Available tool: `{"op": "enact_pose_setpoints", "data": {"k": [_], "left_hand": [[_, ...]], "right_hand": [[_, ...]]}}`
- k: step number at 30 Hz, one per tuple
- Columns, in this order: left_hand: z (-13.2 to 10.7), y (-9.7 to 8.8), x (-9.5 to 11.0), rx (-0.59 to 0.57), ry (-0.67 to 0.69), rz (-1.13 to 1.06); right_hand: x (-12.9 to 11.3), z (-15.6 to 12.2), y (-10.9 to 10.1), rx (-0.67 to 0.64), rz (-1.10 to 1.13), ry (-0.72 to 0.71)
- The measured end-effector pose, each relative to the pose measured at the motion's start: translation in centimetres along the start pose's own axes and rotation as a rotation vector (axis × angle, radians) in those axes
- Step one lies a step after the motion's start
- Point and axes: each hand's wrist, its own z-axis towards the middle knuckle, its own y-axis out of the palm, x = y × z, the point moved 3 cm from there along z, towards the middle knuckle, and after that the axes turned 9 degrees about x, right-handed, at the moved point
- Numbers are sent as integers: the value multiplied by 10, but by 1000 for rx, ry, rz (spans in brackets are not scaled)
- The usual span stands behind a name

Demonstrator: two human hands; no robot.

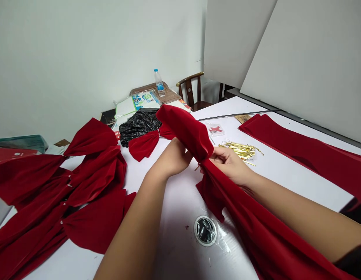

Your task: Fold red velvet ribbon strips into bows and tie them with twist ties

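A red velvet cloth (194,134) is gathered into a bow shape above the white table (180,241). My left hand (173,157) is closed around the pinched middle of the cloth from the left. My right hand (229,163) grips the same pinched spot from the right, where a thin gold wire tie (197,167) sticks out. The cloth's lower half (256,229) drapes down over my right forearm toward the front edge.
Several finished red velvet bows (81,182) lie piled at the left, another bow (145,144) sits beyond my hands. A bundle of gold wire ties (241,149), a black plastic bag (139,124), a water bottle (159,82), folded red cloth (308,151) and a round cable hole (205,230) are on the table.
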Motion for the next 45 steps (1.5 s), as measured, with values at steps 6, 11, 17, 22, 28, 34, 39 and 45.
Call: {"op": "enact_pose_setpoints", "data": {"k": [6, 11, 17, 22, 28, 34, 39, 45], "left_hand": [[2, 4, 3, -4, -119, -102], [3, 3, 7, 12, -56, -42], [3, 0, 14, -8, 45, -17], [3, -2, 19, 2, 80, -22], [2, -3, 23, 75, 102, -4], [2, -5, 27, 77, 139, 7], [1, -6, 35, 104, 188, 54], [0, -6, 41, 126, 242, 114]], "right_hand": [[0, 5, -4, 141, 85, -100], [-6, 5, -5, 170, 45, -144], [-6, 5, -8, 233, 5, -205], [-11, 4, -9, 306, -39, -256], [-19, 1, -6, 384, -65, -254], [-19, 0, -8, 398, -62, -284], [-25, -4, -10, 392, -158, -331], [-31, -4, -9, 334, -156, -321]]}}
